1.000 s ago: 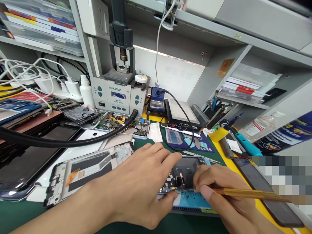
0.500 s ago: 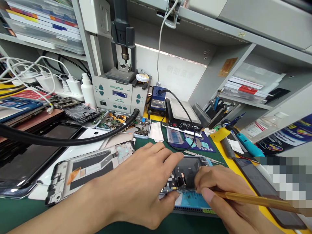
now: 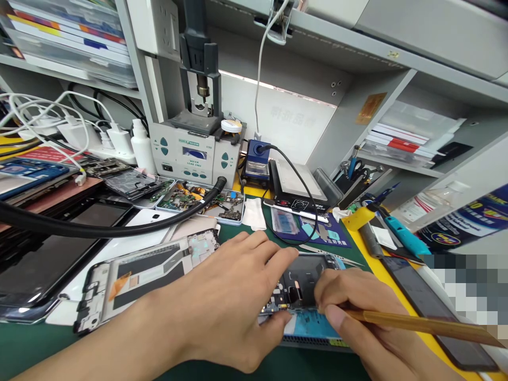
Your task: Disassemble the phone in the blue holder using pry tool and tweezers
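Observation:
An opened phone (image 3: 302, 286) with its black board and blue battery area exposed lies on the green mat near the front edge. My left hand (image 3: 230, 307) is closed on its left side, thumb at the near edge and fingers over the top. My right hand (image 3: 357, 312) pinches gold tweezers (image 3: 416, 324) whose tip meets the phone's board; the tip itself is hidden by my fingers.
A bare phone frame (image 3: 138, 275) lies to the left, a black hose (image 3: 99, 227) crossing behind it. A grey hot-air station (image 3: 192, 153), a tray of circuit boards (image 3: 198, 201) and a heating plate (image 3: 296, 190) stand at the back. A dark phone (image 3: 432, 312) and tools lie right.
Almost nothing differs. My right hand and the tweezers have shifted very slightly on the phone while my left hand stays in place.

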Motion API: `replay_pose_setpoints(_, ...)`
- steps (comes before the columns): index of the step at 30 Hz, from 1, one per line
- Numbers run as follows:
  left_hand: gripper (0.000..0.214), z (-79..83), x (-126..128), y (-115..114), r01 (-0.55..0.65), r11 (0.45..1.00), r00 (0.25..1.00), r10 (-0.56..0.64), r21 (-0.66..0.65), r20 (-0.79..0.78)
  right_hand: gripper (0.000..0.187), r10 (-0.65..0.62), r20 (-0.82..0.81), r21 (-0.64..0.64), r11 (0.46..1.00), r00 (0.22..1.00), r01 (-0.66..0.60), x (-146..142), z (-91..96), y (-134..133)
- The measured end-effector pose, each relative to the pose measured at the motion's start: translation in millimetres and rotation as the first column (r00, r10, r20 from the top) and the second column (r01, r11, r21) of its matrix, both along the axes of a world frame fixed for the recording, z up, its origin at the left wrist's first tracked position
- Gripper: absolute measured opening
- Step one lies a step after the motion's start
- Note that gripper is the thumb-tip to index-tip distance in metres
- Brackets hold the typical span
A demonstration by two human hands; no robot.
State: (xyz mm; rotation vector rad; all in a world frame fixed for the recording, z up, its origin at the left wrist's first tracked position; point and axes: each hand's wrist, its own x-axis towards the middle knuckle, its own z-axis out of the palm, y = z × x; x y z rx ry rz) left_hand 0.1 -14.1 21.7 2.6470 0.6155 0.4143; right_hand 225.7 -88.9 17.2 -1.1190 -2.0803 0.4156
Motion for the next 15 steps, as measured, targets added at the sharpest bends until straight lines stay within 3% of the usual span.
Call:
replay_pose_setpoints(9,0.047,4.5,-1,1,-0.002,1.000,1.000,0.002,-0.023,-0.016,0.017,0.005,0.036,-0.003,1.000,0.999,-0.005,7,-7.3,-1)
replay_pose_setpoints(15,0.047,2.4,-1,0,0.000,1.000,1.000,0.000,-0.017,-0.006,0.019,-0.002,0.019,-0.098,0.995,1.000,0.003,15,-7.8,-3)
